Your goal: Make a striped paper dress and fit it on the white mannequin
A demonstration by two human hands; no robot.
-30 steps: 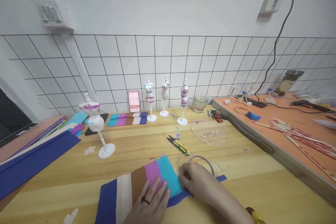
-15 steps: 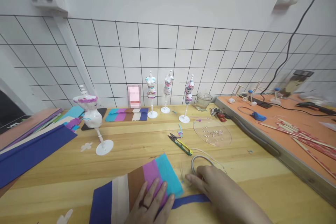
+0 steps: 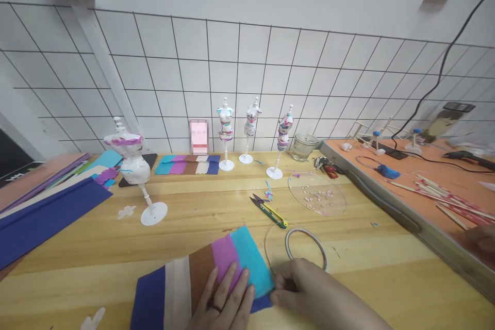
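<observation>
Lying at ten o'clock from the striped sheet (image 3: 177, 286), a black object (image 3: 15, 175) carries white characters too small for me to read. Just beside it, coloured sheets (image 3: 54, 216) are stacked, probably for easy reach. A white dress form (image 3: 135, 167) stands at eleven; at twelve, a pink card (image 3: 199, 137) stands upright, its content blurred out. The striped sheet lies low on the wooden bench (image 3: 185, 216) under the left hand (image 3: 226, 304), which grasps nothing: its spread fingers press flat, I judge, to stop the sheet sliding. Snips (image 3: 280, 221) rest at two o'clock, tips turned away from the hands. At three, the right hand (image 3: 309, 294) curls its fingertips together by the sheet's corner, near a metal ring (image 3: 303, 230); I cannot tell what they pinch, if anything.
</observation>
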